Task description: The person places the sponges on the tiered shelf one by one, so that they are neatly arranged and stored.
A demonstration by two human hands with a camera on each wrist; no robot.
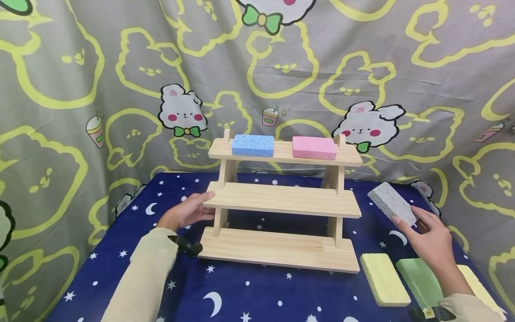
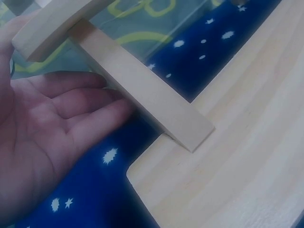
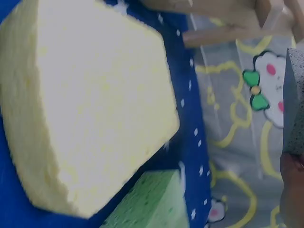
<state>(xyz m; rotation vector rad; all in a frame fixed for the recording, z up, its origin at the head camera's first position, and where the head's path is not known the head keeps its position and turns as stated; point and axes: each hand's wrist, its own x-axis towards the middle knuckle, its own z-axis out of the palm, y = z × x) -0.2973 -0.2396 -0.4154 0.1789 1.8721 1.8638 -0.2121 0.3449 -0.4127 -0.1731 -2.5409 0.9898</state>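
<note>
A grey speckled sponge block (image 1: 392, 203) is held in the air by my right hand (image 1: 432, 237), thumb on one side and fingers on the other. At the edge of the right wrist view the grey sponge (image 3: 294, 102) shows only in part. My left hand (image 1: 191, 210) grips the left end of the middle tier of a three-tier wooden display rack (image 1: 281, 199), thumb over the board. In the left wrist view, the fingers of that left hand (image 2: 61, 109) extend beneath the tier, beside an upright (image 2: 142, 90). A blue sponge (image 1: 252, 146) and a pink sponge (image 1: 314, 148) sit on the top tier.
Right of the rack, a pale yellow sponge (image 1: 385, 279) and a green sponge (image 1: 420, 281) lie on the dark blue star-patterned cloth (image 1: 181, 286). Another pale yellow block (image 1: 479, 286) lies partly behind the right forearm. A patterned curtain (image 1: 132, 89) hangs behind the table.
</note>
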